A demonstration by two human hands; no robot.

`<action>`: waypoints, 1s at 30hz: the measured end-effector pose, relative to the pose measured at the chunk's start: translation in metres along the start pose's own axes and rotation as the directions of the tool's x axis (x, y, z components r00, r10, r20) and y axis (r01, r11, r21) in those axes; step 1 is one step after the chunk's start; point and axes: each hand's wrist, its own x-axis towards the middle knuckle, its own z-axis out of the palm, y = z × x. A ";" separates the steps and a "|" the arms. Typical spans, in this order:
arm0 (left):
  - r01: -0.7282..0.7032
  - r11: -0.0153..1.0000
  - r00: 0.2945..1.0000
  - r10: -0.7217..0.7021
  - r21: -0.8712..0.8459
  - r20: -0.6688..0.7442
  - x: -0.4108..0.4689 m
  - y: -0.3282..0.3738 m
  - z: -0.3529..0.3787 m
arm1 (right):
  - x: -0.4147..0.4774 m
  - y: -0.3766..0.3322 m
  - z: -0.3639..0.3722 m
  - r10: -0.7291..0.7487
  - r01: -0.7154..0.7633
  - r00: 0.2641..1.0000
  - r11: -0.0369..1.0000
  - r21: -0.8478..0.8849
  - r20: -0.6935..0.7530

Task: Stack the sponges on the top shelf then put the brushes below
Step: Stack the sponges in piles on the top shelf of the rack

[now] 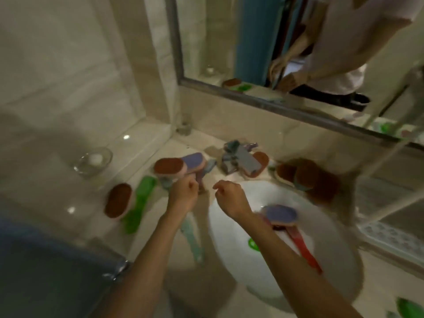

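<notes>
Head view, and you've got both hands over the left rim of the white sink [229, 253]. Your left hand [183, 195] is curled tight above a teal brush [192, 239] on the tabletop [91, 216], but motion blur won't let me say whether it grips anything. Your right hand [230, 198] hangs over the basin, fingers loosely curled, holding nothing. Just beyond your left knuckles sit a brown-topped sponge [168, 168] and a purple sponge [195, 160], touching each other. Farther left, another brown sponge [118, 200] lies beside a green brush [140, 206]. Down in the basin, a second purple sponge [281, 214] rests on a red brush [302, 249]. More brown sponges [316, 180] crowd right of the faucet [238, 161], near the white shelf rack [390, 237].
</notes>
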 end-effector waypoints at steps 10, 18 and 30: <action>0.407 0.857 0.908 -0.345 0.315 -0.237 0.039 -0.129 -0.077 | 0.081 -0.069 0.100 -0.163 0.204 0.971 0.949 -0.242 0.177; 0.432 0.825 0.902 -0.406 0.364 -0.149 0.061 -0.170 -0.083 | 0.147 -0.079 0.120 -0.100 0.210 0.963 0.857 -0.470 0.248; 0.378 0.902 0.921 -0.343 0.209 -0.185 0.058 -0.141 -0.093 | 0.166 -0.077 0.102 -0.150 0.193 0.980 0.885 -0.424 0.132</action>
